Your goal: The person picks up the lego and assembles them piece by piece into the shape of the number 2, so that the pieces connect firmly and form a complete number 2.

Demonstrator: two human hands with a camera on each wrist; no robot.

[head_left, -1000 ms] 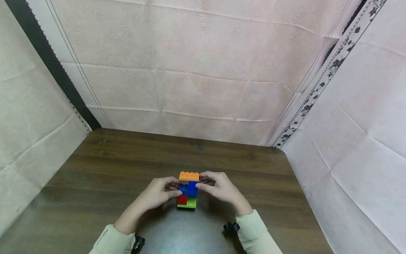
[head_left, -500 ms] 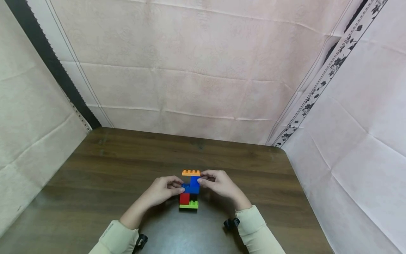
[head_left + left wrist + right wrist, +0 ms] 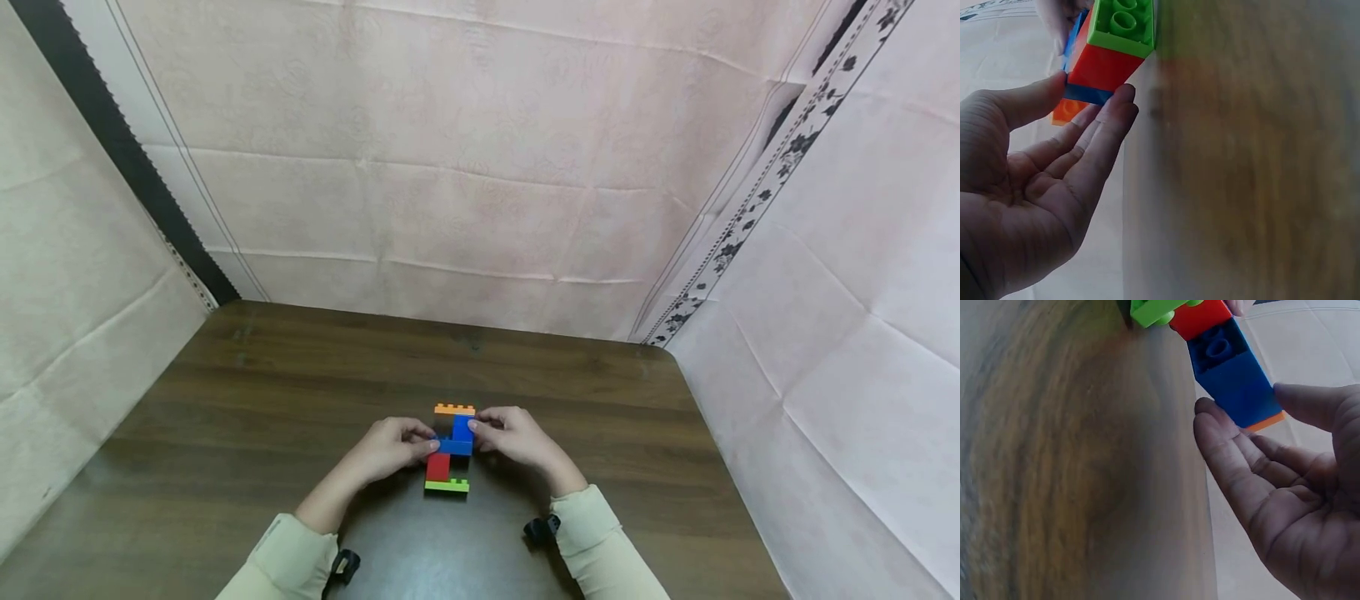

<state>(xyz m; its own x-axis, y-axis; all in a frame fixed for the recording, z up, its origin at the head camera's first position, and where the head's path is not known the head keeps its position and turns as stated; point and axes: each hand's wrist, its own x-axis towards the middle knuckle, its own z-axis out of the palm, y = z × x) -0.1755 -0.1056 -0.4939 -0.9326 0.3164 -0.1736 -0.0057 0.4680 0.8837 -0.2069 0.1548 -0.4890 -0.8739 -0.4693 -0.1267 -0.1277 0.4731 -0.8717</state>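
Between the two hands is a stack of toy building bricks, seen front-on in the head view. From the bottom it has a green brick [image 3: 447, 487], a red brick [image 3: 438, 467] on the left, a wide blue brick [image 3: 456, 447], another blue brick [image 3: 462, 427] on the right and an orange brick [image 3: 454, 409] on top. My left hand [image 3: 386, 450] pinches the wide blue brick by its left end. On the opposite side, the thumb and fingers of my right hand [image 3: 521, 437] pinch the upper blue brick. The left wrist view shows the hollow underside of the green brick [image 3: 1124, 22].
A brown wood-grain table [image 3: 315, 375] lies under the hands. Pale cloth [image 3: 465, 167] hangs behind it and along both sides. Each wrist wears a small black device, such as the one [image 3: 542, 529] by the right cuff.
The stack has tipped back, so its front faces the camera more and the orange brick's top shows less. It has shifted slightly right. Both hands keep their hold.
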